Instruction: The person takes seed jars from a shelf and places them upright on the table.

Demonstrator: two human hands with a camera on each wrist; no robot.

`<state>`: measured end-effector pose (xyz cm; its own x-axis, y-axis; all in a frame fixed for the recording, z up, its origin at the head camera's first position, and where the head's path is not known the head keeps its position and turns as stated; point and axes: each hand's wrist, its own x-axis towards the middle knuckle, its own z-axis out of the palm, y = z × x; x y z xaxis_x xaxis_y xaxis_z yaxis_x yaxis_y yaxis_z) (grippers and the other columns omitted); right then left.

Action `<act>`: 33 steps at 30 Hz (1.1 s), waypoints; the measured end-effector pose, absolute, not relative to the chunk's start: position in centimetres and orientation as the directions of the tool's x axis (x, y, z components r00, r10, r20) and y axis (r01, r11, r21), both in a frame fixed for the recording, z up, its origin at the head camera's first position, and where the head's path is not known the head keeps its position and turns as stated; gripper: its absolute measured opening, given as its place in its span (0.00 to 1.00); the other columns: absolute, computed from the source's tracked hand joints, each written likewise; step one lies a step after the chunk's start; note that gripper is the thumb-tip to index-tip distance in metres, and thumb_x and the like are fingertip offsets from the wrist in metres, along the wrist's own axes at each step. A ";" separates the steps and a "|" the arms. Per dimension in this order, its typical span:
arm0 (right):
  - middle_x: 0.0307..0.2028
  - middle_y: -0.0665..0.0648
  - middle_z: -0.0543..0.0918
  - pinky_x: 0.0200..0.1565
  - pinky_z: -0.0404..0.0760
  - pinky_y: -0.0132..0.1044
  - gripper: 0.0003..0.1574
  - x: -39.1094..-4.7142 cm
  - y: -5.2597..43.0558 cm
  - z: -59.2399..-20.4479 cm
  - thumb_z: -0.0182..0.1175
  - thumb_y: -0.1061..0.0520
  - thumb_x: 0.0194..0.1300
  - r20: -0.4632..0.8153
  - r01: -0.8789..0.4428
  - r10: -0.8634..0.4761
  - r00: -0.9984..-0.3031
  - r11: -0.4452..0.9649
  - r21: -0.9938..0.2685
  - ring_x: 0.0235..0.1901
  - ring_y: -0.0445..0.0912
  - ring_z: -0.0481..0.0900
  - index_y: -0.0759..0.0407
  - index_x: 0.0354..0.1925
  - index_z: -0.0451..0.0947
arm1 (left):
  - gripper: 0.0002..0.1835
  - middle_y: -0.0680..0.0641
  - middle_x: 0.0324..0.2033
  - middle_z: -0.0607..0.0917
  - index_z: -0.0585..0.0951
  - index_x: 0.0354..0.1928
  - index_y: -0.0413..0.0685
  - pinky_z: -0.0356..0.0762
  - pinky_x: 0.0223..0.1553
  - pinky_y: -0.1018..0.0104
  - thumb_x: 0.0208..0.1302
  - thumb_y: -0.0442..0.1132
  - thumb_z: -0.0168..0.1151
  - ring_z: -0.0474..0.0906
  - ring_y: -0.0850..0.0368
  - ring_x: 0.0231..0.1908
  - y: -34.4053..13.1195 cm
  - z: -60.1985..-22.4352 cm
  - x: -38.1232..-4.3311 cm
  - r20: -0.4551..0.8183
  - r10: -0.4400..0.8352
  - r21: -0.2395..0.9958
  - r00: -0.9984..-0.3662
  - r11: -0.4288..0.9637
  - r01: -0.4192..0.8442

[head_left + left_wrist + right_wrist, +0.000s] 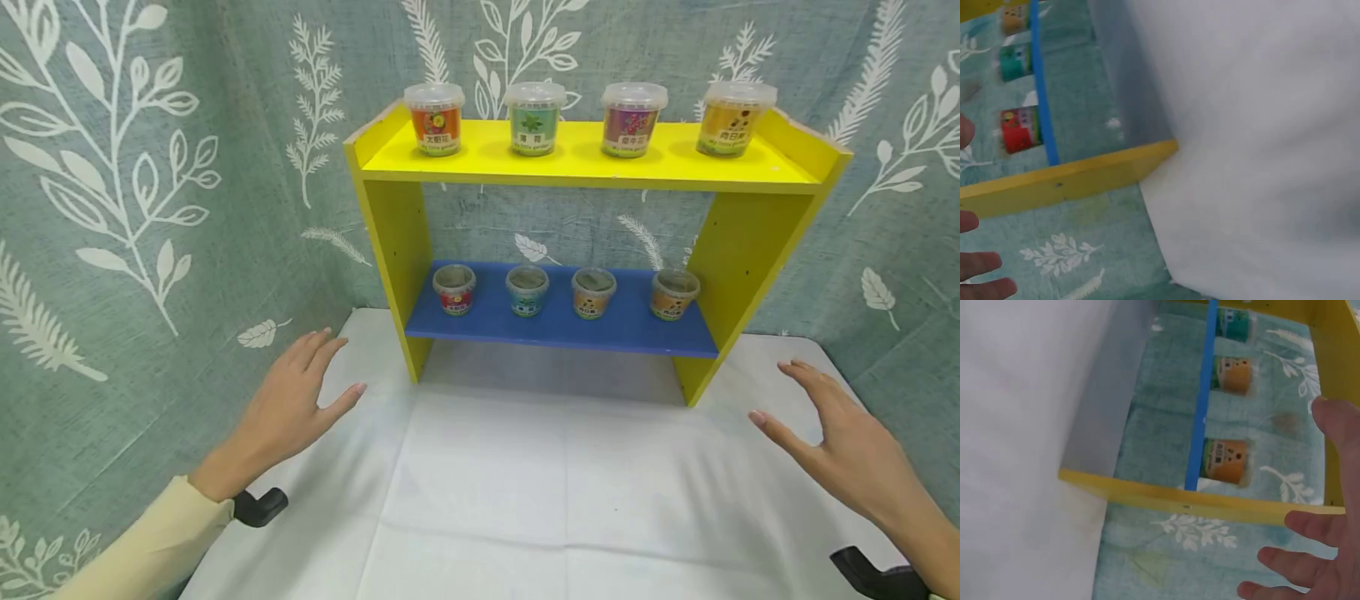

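My left hand (288, 404) hovers above the table to the left of a yellow shelf (382, 275), fingers and thumb spread, holding nothing. On the shelf's other side my right hand (855, 442) is likewise raised with spread fingers and touches nothing. Lidded cups with orange (437, 121), green (534, 121), purple (633, 121) and yellow (733, 121) labels stand on the top board. Below, the blue board (562, 329) carries smaller cups: a red one (454, 292), a teal one (527, 292) and two orange ones, a middle cup (593, 294) and a right-hand cup (673, 296).
A white cloth (487, 492) covers the table beneath both hands and the shelf. Green leaf-patterned fabric (247, 167) hangs behind and at both sides. The shelf's yellow side panels (1147, 490) stand upright on the table.
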<state>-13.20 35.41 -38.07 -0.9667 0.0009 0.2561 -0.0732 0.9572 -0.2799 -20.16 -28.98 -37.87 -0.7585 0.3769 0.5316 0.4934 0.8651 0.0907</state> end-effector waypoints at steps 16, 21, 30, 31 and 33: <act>0.61 0.71 0.77 0.42 0.82 0.57 0.36 -12.9 34.2 -36.8 0.62 0.41 0.75 0.342 -0.133 0.027 -0.939 0.891 -0.434 0.46 0.65 0.81 0.63 0.68 0.70 | 0.12 0.48 0.42 0.85 0.82 0.49 0.44 0.74 0.44 0.67 0.73 0.44 0.64 0.80 0.51 0.41 -27.7 -33.0 -21.0 0.600 0.162 0.446 -0.784 0.745 0.495; 0.60 0.64 0.79 0.35 0.77 0.29 0.32 -12.6 34.2 -36.4 0.62 0.41 0.74 0.335 -0.132 0.037 -0.941 0.875 -0.465 0.45 0.49 0.80 0.57 0.66 0.73 | 0.13 0.50 0.41 0.85 0.83 0.48 0.47 0.73 0.41 0.73 0.75 0.48 0.62 0.80 0.56 0.39 -27.6 -31.6 -21.7 0.597 0.138 0.461 -0.791 0.747 0.479; 0.57 0.63 0.81 0.36 0.72 0.21 0.29 -13.0 33.2 -36.1 0.60 0.42 0.76 0.328 -0.154 0.026 -0.944 0.847 -0.509 0.41 0.24 0.71 0.54 0.66 0.73 | 0.19 0.50 0.43 0.85 0.82 0.51 0.47 0.73 0.42 0.70 0.76 0.55 0.56 0.79 0.57 0.41 -26.6 -29.6 -23.2 0.559 0.117 0.498 -0.821 0.744 0.445; 0.56 0.63 0.81 0.36 0.72 0.21 0.29 -13.0 33.1 -36.1 0.60 0.42 0.76 0.329 -0.160 0.022 -0.944 0.841 -0.517 0.40 0.22 0.70 0.54 0.66 0.74 | 0.19 0.49 0.43 0.85 0.82 0.51 0.47 0.73 0.42 0.69 0.76 0.55 0.56 0.79 0.56 0.41 -26.5 -29.3 -23.4 0.558 0.119 0.499 -0.821 0.743 0.447; 0.53 0.63 0.83 0.35 0.73 0.21 0.28 -13.1 32.9 -36.0 0.60 0.43 0.76 0.332 -0.174 0.015 -0.943 0.828 -0.533 0.38 0.22 0.71 0.54 0.66 0.74 | 0.20 0.49 0.43 0.85 0.82 0.51 0.46 0.73 0.42 0.68 0.76 0.56 0.56 0.79 0.56 0.41 -26.1 -28.8 -23.9 0.565 0.120 0.498 -0.816 0.739 0.453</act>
<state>-13.10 32.91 -36.01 -0.9431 0.0150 0.3321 -0.1744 0.8282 -0.5326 -23.86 -26.11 -28.81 -0.8165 0.1199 0.5648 0.4530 0.7395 0.4979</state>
